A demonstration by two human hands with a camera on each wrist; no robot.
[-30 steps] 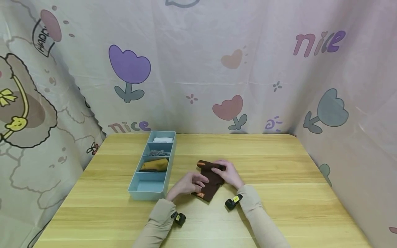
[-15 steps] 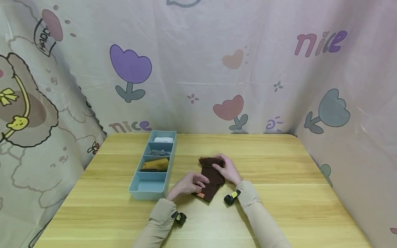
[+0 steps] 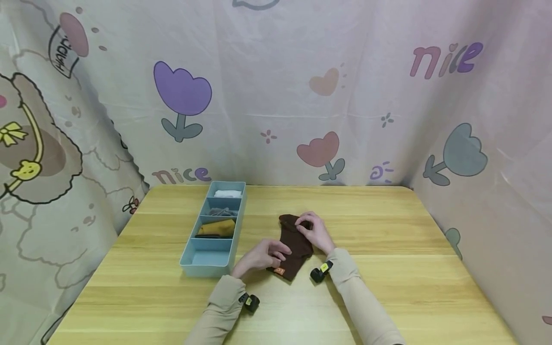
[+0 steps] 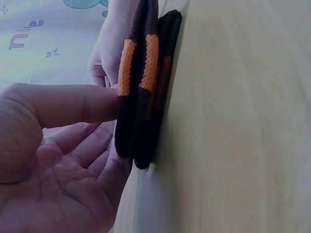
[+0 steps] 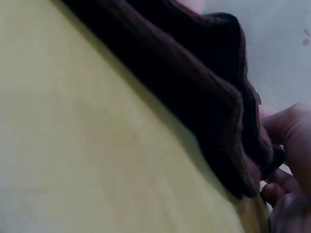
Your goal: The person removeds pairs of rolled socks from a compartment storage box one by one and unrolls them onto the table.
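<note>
A pair of dark brown socks lies stacked on the table, an orange patch on the near cuff. In the left wrist view the layered cuffs show orange knit bands at the edge. My left hand rests at the socks' left side near the cuff, its fingers relaxed and fingertips touching the top layer. At the far end my right hand pinches the brown fabric between thumb and fingers. The right wrist view shows the folded brown layers running up to those fingers.
Left of the socks stands a blue divided box. Its compartments hold a white folded cloth, a grey item and a mustard-yellow folded item; the nearest compartment is bare. A printed curtain hangs behind the wooden table.
My right hand has moved slightly away from me, drawing the socks' far end with it. The orange mark at that end has gone out of sight. My left hand has stayed put.
</note>
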